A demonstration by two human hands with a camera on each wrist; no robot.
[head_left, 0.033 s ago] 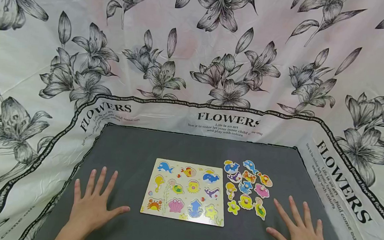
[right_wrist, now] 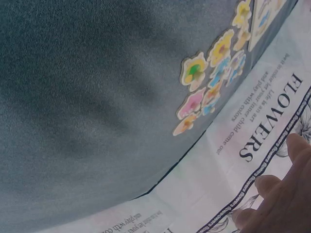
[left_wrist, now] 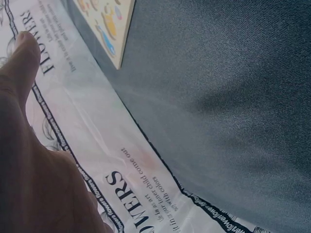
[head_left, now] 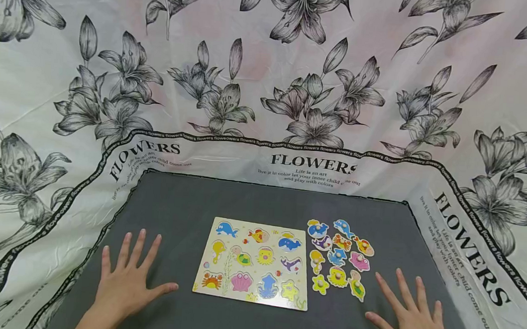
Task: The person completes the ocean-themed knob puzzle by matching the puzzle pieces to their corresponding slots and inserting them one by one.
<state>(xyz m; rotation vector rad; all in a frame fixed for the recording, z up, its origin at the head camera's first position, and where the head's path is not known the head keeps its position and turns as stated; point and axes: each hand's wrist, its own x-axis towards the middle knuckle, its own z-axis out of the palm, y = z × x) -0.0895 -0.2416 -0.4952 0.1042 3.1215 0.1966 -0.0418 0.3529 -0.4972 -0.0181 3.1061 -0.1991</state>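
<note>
Flowered cloth (head_left: pixel 86 209) rims the grey surface (head_left: pixel 180 194). My L hand (head_left: pixel 125 284): fingers straight, spread. Puzzle board (head_left: pixel 254 265) flat, mid; L wrist cam gets only its corner. Knobbed pieces (head_left: pixel 337 256) btwn it & my R hand (head_left: pixel 412 319), fingers also spread. R wrist view cuts off hand, board; knobs blurry.

Room left of board (head_left: pixel 254 265), pieces (head_left: pixel 337 257) right

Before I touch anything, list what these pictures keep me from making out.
Left wrist view: most of the board, cut off by the top edge.
Right wrist view: fine print details on the pieces, blurred.
Head view: the pieces' undersides, hidden against the grey surface.
Head view: some lettering on the cloth, lost in a fold.
</note>
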